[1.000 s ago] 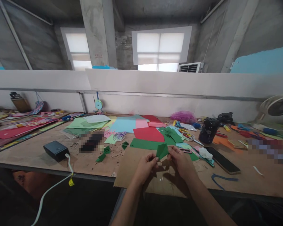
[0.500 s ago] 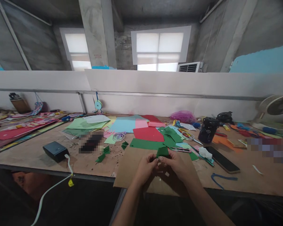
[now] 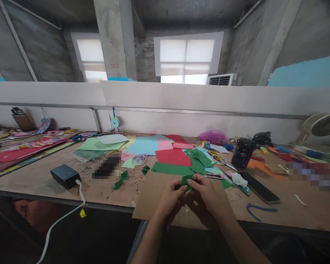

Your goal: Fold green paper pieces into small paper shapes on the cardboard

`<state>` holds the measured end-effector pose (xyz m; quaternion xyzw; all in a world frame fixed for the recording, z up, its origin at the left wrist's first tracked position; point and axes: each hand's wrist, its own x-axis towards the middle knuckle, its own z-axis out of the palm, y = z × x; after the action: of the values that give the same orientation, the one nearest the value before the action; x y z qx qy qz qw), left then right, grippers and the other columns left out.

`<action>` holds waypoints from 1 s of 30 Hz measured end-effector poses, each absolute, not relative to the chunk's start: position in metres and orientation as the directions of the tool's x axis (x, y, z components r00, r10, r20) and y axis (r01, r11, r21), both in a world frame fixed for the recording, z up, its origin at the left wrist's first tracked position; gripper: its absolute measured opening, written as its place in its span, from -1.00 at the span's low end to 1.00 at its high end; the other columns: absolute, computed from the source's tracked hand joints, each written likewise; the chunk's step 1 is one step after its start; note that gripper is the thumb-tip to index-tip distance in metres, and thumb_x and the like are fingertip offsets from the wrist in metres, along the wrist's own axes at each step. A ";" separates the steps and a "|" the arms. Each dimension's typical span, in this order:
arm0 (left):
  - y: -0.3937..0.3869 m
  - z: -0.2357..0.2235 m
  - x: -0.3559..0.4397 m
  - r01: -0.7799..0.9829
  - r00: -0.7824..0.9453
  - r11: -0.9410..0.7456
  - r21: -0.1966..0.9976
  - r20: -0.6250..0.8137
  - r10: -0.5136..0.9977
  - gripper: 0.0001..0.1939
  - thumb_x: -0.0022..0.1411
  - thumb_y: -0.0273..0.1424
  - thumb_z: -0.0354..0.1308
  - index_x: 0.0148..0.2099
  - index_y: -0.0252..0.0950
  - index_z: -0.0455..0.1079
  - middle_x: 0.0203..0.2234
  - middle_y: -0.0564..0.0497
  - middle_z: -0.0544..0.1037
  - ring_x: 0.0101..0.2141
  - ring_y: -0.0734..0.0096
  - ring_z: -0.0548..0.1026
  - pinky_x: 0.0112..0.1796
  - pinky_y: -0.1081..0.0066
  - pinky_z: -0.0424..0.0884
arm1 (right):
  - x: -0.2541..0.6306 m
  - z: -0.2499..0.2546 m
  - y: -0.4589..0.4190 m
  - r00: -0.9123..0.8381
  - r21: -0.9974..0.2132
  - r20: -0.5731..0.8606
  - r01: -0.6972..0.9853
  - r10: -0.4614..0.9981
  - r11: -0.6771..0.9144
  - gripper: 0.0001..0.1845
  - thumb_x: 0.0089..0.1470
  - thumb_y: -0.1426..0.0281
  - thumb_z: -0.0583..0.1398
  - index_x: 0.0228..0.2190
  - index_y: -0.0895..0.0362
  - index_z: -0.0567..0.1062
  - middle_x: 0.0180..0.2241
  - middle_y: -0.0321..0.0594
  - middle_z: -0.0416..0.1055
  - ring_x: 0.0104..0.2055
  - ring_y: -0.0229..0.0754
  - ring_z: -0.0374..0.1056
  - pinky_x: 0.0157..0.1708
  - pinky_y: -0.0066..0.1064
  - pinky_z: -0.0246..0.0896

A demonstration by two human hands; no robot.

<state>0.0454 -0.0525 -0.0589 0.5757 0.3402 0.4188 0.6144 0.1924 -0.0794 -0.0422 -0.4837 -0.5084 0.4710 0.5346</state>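
Both hands meet over a brown cardboard sheet [image 3: 151,194] at the bench's front edge. My left hand [image 3: 170,196] and my right hand [image 3: 207,190] pinch a small folded piece of green paper [image 3: 186,180] between their fingertips. Most of the piece is hidden by my fingers. Just behind it lie a long green strip [image 3: 172,169], a red sheet [image 3: 172,157] and a heap of green offcuts [image 3: 199,158].
A phone [image 3: 260,187] and white tissue [image 3: 239,179] lie to the right, with a dark jar [image 3: 242,152] and scissors [image 3: 218,158] behind. On the left sits a black box [image 3: 65,176] with a white cable [image 3: 62,219]. A fan [image 3: 321,124] stands far right. Coloured paper sheets [image 3: 145,145] cover the back.
The green piece, held up and spread out a second ago, has been folded smaller and brought lower, and my hands have closed together around it.
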 end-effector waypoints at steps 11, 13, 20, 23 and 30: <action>-0.050 -0.056 0.040 -0.121 0.429 0.043 0.992 0.013 0.903 -0.57 -0.02 -0.12 0.27 -0.25 -0.42 0.46 -0.67 0.14 0.28 -0.66 0.64 0.14 -0.62 0.54 0.00 | 0.283 -0.041 -0.043 0.077 -0.454 0.319 0.887 0.945 0.081 -0.69 0.05 0.33 0.11 -0.18 0.08 0.53 -0.19 -0.13 0.53 -0.15 -0.03 0.41 -0.21 -0.33 0.19; -0.050 -0.056 0.040 -0.107 0.424 0.050 0.993 0.000 0.906 -0.52 -0.02 -0.10 0.26 -0.21 -0.43 0.47 -0.69 0.16 0.24 -0.67 0.64 0.12 -0.63 0.53 -0.02 | 0.303 -0.042 -0.035 0.004 -0.225 0.252 0.973 0.968 0.055 -0.61 0.02 0.40 0.13 -0.09 0.07 0.51 -0.10 -0.11 0.51 -0.03 -0.01 0.36 -0.12 -0.33 0.15; -0.048 -0.060 0.040 -0.094 0.428 0.092 0.991 -0.043 0.903 -0.44 -0.03 -0.05 0.25 -0.15 -0.43 0.46 -0.71 0.19 0.18 -0.68 0.65 0.08 -0.63 0.53 -0.08 | 0.317 -0.044 -0.015 -0.080 -0.082 0.135 0.992 0.988 0.092 -0.62 -0.09 0.52 0.16 -0.19 0.03 0.56 -0.20 -0.14 0.52 -0.14 -0.05 0.38 -0.22 -0.39 0.09; -0.047 -0.062 0.040 -0.107 0.429 0.090 0.990 -0.035 0.903 -0.44 -0.03 -0.05 0.25 -0.15 -0.44 0.46 -0.71 0.20 0.17 -0.68 0.66 0.07 -0.63 0.52 -0.08 | 0.311 -0.043 -0.012 -0.073 -0.112 0.159 0.990 0.985 0.091 -0.75 -0.13 0.55 0.15 -0.40 0.09 0.57 -0.30 -0.12 0.52 -0.19 -0.05 0.38 -0.26 -0.38 0.05; -0.048 -0.059 0.040 -0.139 0.440 0.103 0.985 -0.032 0.898 -0.44 -0.05 -0.04 0.27 -0.18 -0.44 0.47 -0.70 0.19 0.18 -0.68 0.67 0.05 -0.64 0.52 -0.12 | 0.310 -0.033 -0.023 0.110 -0.410 0.297 0.912 0.949 0.023 -0.85 -0.05 0.42 0.04 -0.49 0.11 0.41 -0.46 -0.17 0.44 -0.32 -0.08 0.35 -0.37 -0.38 0.06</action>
<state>0.0399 -0.0485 -0.0587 0.5400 0.3511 0.3961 0.6544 0.3103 -0.0230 -0.0327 -0.6982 -0.6662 0.0353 0.2596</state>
